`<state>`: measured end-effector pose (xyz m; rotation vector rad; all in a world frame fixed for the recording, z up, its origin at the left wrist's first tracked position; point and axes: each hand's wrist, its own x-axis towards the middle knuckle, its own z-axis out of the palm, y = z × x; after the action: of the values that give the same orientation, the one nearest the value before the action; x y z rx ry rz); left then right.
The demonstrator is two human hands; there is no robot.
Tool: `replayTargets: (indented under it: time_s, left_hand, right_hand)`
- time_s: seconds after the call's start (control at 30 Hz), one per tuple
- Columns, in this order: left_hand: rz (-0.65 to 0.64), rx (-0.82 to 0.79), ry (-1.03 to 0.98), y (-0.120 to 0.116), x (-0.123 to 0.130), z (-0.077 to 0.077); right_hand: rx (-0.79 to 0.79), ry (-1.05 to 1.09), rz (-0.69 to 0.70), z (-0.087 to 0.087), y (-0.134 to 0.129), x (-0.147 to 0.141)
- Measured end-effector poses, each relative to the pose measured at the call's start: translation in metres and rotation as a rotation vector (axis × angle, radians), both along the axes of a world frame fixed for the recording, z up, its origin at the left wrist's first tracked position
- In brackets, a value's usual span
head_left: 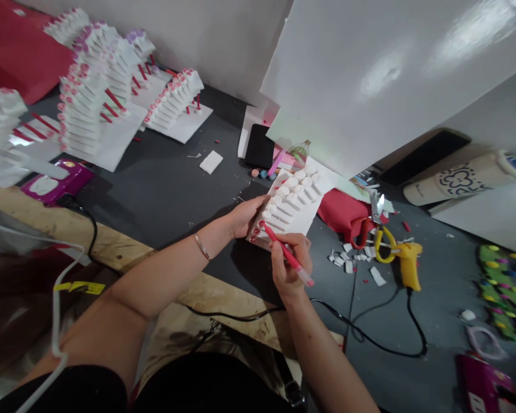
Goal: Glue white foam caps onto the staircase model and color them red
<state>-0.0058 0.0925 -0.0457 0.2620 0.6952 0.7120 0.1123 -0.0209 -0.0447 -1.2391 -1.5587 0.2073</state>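
My left hand (246,218) grips the left side of a white paper model (286,201), a row of slats topped with small white discs. Part of its fingers is hidden behind the model. In my right hand (292,261) is a red marker (290,257), its tip touching one of the discs at the model's near end. A few discs there carry red marks, while the others along the row are white.
Finished-looking white models with red or purple tips (83,109) stand at the back left. To the right lie scissors (382,232), a yellow glue gun (410,267), its black cord, paper scraps and red paper (341,212). Behind the model are a black phone (259,146) and a large white sheet (348,74).
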Motion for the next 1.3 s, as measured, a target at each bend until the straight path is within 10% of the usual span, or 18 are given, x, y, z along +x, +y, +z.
replayTargets:
  time_s: [1.3]
  left_hand:
    - [0.02, -0.006, 0.047, -0.0021, -0.0007, 0.0069]
  right_hand:
    - [-0.007, -0.015, -0.04, 0.0008, -0.0024, 0.0031]
